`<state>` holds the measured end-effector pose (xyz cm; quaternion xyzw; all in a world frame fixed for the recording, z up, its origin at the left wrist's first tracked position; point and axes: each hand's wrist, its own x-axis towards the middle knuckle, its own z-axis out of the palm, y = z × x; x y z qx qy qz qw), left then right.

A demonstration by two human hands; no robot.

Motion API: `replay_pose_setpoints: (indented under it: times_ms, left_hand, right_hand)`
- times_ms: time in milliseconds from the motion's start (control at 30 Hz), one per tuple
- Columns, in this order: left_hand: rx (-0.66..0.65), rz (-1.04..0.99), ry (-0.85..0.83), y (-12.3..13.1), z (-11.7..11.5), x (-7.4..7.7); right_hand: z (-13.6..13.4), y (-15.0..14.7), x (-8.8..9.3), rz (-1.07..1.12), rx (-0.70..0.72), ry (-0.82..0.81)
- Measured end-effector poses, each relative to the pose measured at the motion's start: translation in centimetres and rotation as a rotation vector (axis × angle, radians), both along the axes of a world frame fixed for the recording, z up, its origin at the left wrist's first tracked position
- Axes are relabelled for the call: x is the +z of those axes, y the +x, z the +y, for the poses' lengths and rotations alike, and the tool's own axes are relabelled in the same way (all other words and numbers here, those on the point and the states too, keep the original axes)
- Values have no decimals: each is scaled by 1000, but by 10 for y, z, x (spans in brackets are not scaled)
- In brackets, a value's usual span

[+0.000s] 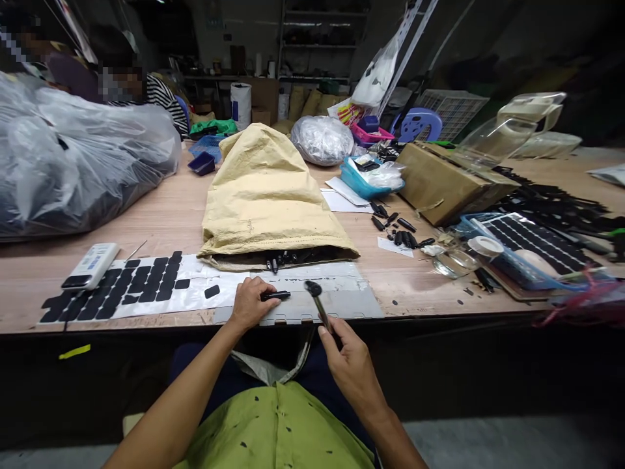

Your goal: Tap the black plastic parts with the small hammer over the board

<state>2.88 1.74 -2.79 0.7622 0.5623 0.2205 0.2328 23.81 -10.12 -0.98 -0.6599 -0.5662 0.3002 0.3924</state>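
My left hand is closed on a slim black tube-shaped piece, pressing it to the grey board at the table's front edge. In my right hand is a small hammer, gripped by its handle, its dark head raised just right of the piece. Behind both hands lies a tan woven sack, its mouth towards me, with several black pieces showing inside. Left of my left hand, a single black pad rests on a white sheet.
Rows of black pads and a white device lie left, before a large clear plastic bag. On the right are loose black pieces, a cardboard box, a blue basket and a tray. People sit at far left.
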Motion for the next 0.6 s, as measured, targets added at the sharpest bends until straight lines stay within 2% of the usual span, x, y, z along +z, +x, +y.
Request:
replay_pose_setpoints:
  times_ms: [300, 400, 600]
  left_hand:
    - [64, -64, -79, 4, 1, 3]
    - [67, -73, -103, 4, 1, 6]
    - [75, -70, -99, 5, -1, 9]
  right_hand:
    - [14, -30, -1, -97, 161, 134]
    - [15, -34, -2, -171, 190, 125]
    - [15, -29, -3, -256, 151, 120]
